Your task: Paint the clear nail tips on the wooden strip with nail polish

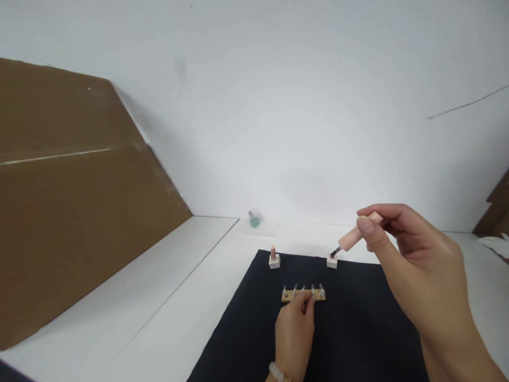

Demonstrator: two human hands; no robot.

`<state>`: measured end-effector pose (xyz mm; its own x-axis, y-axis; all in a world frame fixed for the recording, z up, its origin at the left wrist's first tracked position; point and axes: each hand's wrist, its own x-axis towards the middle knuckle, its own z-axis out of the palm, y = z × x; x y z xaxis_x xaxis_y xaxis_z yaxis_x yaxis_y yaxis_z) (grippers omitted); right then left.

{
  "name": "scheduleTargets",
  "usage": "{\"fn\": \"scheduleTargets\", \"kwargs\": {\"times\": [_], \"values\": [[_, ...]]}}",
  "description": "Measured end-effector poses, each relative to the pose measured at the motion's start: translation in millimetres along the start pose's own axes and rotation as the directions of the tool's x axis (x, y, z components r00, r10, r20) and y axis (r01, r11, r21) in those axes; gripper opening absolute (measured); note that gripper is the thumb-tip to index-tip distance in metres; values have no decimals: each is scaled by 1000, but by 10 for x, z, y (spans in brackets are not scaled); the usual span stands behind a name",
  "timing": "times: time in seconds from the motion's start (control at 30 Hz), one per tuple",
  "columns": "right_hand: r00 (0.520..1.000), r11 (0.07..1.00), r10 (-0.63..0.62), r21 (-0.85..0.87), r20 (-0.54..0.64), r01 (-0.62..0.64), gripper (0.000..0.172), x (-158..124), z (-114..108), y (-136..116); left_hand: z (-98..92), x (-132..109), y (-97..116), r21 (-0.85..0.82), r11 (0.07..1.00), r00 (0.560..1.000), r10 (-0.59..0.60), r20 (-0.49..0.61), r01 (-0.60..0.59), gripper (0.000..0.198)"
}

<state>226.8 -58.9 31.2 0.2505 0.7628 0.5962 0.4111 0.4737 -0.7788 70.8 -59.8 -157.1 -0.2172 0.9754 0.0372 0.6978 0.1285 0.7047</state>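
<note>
My right hand point(413, 260) is closed around the long pink cap point(360, 232) of a nail polish brush. The dark brush point(336, 252) points down and left, its tip at the mouth of a small square white bottle point(332, 262). My left hand point(294, 329), with a pale beaded bracelet at the wrist, pinches the front of a small wooden nail tip stand point(318, 296). Several clear false nail tips point(322, 289) stand upright along it. The left fingertips partly cover the middle of the stand, so I cannot tell whether they also touch a tip.
A second square bottle with a pink cap point(273, 259) stands on the black cloth's point(238, 329) back left corner. Behind it, a greenish bottle point(254, 220) leans tilted in a clear tray point(270, 228) by the white wall. Brown cardboard point(79, 201) rises at left; white material point(495, 245) lies far right.
</note>
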Motion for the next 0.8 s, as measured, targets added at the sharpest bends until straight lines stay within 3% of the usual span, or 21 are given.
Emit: {"fn": "scheduleTargets", "kwargs": {"times": [0.23, 0.4, 0.57, 0.7, 0.8], "values": [[1000, 1000, -19, -24, 10, 19, 11, 0, -8, 8, -59, -53, -41, -30, 1000, 999, 3, 41, -1, 25], [1000, 998, -20, -59, -2, 20, 14, 14, -15, 63, -220, -232, -292, 25, 999, 996, -30, 84, 28, 26], [999, 996, -24, -85, -47, 20, 20, 33, -22, 178, -366, -228, -473, 88, 995, 998, 54, 24, -56, 27], [998, 997, -6, -73, -62, 1, 21, 30, -19, 210, -358, -167, -457, 96, 995, 999, 22, 43, -26, 24], [996, 1000, 19, 5, -85, -19, 17, 33, -26, 217, -265, -250, -404, 64, 988, 988, 136, 68, -140, 25]]}}
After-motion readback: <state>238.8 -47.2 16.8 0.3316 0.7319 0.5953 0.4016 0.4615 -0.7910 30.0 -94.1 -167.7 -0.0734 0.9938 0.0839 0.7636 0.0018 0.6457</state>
